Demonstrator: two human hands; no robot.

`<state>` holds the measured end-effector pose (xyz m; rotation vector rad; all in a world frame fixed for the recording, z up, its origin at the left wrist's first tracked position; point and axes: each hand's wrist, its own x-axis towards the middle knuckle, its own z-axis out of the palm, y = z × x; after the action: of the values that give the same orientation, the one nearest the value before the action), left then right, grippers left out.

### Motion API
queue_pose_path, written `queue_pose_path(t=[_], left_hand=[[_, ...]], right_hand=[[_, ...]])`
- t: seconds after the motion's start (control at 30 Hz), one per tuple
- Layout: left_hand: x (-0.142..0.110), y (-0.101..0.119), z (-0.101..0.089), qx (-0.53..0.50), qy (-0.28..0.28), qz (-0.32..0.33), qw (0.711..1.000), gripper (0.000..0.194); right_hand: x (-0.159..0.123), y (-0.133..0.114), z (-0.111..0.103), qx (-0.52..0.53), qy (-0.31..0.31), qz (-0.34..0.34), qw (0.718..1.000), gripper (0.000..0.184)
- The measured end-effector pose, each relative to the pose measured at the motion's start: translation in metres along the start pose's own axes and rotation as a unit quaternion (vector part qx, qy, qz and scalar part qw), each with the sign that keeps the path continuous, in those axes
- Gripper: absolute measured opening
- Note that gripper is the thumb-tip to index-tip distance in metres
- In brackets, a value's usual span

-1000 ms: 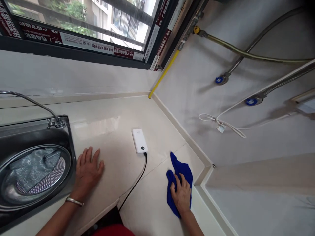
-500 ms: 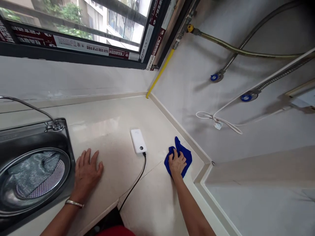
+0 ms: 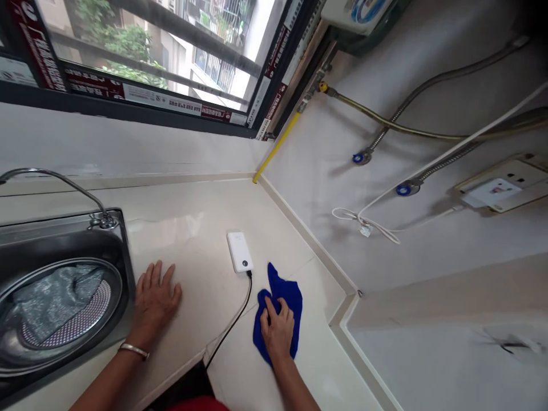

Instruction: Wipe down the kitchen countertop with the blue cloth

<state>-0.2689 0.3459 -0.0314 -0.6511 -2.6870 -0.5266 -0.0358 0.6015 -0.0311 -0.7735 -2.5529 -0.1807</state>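
Note:
My right hand [image 3: 278, 330] presses down on a blue cloth [image 3: 295, 291], its fingers slightly bent into the fabric. The cloth lies spread and wrinkled on the pale countertop [image 3: 192, 222], one corner pointing toward the window. Flat on the counter beside the sink rests my left hand [image 3: 157, 299], fingers spread, holding nothing. Between the two hands sits a white power bank [image 3: 240, 251] with a dark round spot near one end. A black cable [image 3: 233, 325] runs from it toward the counter's front edge.
At left is a metal sink [image 3: 126, 268] with a faucet [image 3: 103, 220] and a grey cloth [image 3: 55, 299] in its basket. A yellow pipe [image 3: 278, 145] rises in the corner. Hoses, a white cord [image 3: 377, 228] and an outlet [image 3: 509, 182] are on the right wall; a window is ahead.
My right hand has slid the blue cloth left and toward me, away from the right wall's edge. My left hand stays on the counter. The view has shifted slightly.

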Motion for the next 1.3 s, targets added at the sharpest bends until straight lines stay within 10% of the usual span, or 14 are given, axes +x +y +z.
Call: queue_pose_path(t=[0.23,0.93,1.3], left_hand=[[-0.002,-0.001,-0.001,-0.003,-0.007,0.007,1.0,0.052],[0.002,0.004,-0.013,-0.005,-0.044,0.0,0.999,0.054],[-0.002,0.001,-0.004,-0.012,-0.014,-0.01,1.0,0.05]], right_hand=[[-0.041,-0.001,-0.017,0.084,-0.022,-0.073,0.994,0.036],[0.111,0.047,0.053,-0.023,-0.008,0.133,0.991,0.04],[0.067,0.031,0.039,-0.046,0.018,0.093,0.994,0.043]])
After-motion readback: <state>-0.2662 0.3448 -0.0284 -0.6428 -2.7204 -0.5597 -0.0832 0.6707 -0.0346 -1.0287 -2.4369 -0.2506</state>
